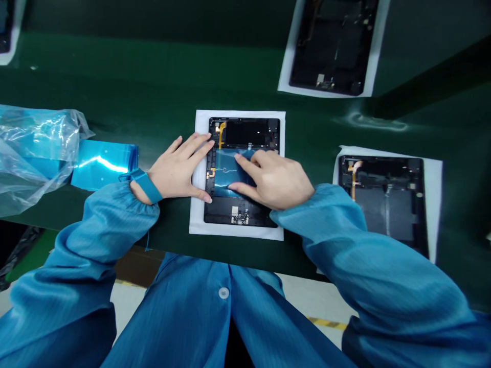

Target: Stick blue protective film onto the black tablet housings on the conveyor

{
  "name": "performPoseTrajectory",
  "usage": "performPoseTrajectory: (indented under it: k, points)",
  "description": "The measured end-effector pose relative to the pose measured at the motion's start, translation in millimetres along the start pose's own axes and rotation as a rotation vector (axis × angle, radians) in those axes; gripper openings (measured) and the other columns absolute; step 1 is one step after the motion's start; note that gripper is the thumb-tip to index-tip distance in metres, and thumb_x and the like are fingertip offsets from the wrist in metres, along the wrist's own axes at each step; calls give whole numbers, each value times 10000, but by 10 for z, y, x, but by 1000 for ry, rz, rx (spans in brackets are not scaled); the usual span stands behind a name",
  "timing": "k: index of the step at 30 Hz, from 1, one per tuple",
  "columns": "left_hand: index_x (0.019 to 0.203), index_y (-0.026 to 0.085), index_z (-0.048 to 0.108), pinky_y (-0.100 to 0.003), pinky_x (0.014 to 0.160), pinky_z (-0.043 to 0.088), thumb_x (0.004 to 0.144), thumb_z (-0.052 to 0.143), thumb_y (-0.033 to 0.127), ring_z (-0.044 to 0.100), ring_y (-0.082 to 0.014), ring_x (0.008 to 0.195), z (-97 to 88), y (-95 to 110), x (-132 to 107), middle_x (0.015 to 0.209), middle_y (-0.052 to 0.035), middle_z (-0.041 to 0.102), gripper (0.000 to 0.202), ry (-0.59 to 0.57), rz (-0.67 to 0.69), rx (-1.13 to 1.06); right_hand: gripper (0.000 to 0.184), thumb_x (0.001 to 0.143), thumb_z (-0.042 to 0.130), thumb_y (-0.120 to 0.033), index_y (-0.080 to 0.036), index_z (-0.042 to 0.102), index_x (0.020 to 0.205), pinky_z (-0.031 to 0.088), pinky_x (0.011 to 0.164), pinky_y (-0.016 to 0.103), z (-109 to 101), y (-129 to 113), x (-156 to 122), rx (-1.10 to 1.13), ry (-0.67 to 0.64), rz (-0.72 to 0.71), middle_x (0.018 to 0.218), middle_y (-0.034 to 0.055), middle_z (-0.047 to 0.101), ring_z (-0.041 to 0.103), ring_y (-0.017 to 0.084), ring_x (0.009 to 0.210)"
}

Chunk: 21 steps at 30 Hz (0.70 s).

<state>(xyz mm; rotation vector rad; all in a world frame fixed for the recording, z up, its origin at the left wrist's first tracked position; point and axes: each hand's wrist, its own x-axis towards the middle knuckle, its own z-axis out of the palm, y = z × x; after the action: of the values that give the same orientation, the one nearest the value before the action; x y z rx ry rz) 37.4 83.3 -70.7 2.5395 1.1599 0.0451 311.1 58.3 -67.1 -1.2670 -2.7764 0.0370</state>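
Observation:
An opened tablet (253, 212) with dark inner parts lies on a white sheet (238, 232) in front of me. A shiny blue film (226, 176) covers the middle of its inside. My left hand (182, 166) is spread out flat, its fingertips and thumb at the tablet's left edge. Over the right part of the film sits my right hand (278, 179). Its index finger and thumb are apart and touch the film's surface; the other fingers are curled under and partly hidden.
A stack of blue films (102, 166) lies at the left beside a clear plastic bag (38, 153) holding more blue sheets. Another opened tablet (383, 199) rests at the right, partly behind my sleeve. A further tablet (333, 46) lies at the back; one (4, 25) shows at the far left corner.

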Motion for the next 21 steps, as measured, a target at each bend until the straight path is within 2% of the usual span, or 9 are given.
performPoseTrajectory:
  k: [3,5,7,9,11,14,17,21]
  points:
    - [1609,87,215,-639,1260,161,715,544,930,210,-435,1550,1,-9,3,1667,-242,224,1272,-3,4,-3,819,976,355,-715,-36,641,1335,368,674,353,2,-122,-109,46,6,-175,965,159,668,546,241,800]
    - [1610,90,210,-645,1259,154,716,541,931,206,-442,1550,0,-11,4,1668,-242,219,1272,-8,5,-7,786,964,389,-722,-64,678,1286,372,680,347,0,-185,-189,100,36,-279,925,130,663,532,221,772]
    - [1611,89,205,-650,1259,148,712,538,936,202,-449,1548,-2,-12,3,1668,-245,216,1279,-12,5,-13,707,975,413,-690,-110,703,1257,381,690,344,-6,-172,-246,135,65,-319,921,113,660,532,217,777]
    - [1613,87,198,-652,1259,144,700,532,948,199,-453,1548,-6,-13,1,1668,-248,213,1299,-14,0,-18,668,995,403,-649,-121,691,1287,401,702,349,-12,-65,-267,122,79,-242,950,122,664,544,227,803]
    - [1618,88,181,-653,1260,137,678,530,963,189,-451,1551,-12,-15,-1,1672,-243,202,1331,-25,-4,-17,696,1004,372,-638,-95,663,1329,428,720,362,-11,104,-256,66,76,-70,990,149,666,560,248,845]
    - [1625,101,149,-648,1266,126,646,537,977,162,-441,1561,-27,-18,3,1686,-222,172,1370,-49,-15,-10,777,989,321,-694,-90,653,1349,440,705,372,10,345,-220,-3,38,123,1026,171,656,572,272,876]
    - [1628,103,135,-631,1273,118,660,529,975,147,-425,1569,-36,-19,13,1691,-214,161,1361,-62,-31,9,853,963,287,-753,-94,629,1381,426,677,368,22,437,-229,-21,-6,117,1017,173,648,571,272,852]
    - [1629,108,131,-609,1281,118,682,535,959,142,-406,1574,-34,-14,5,1695,-206,155,1336,-78,-38,30,868,948,301,-772,-76,664,1319,414,664,363,-39,337,-402,-35,-46,-41,939,163,650,556,251,785]
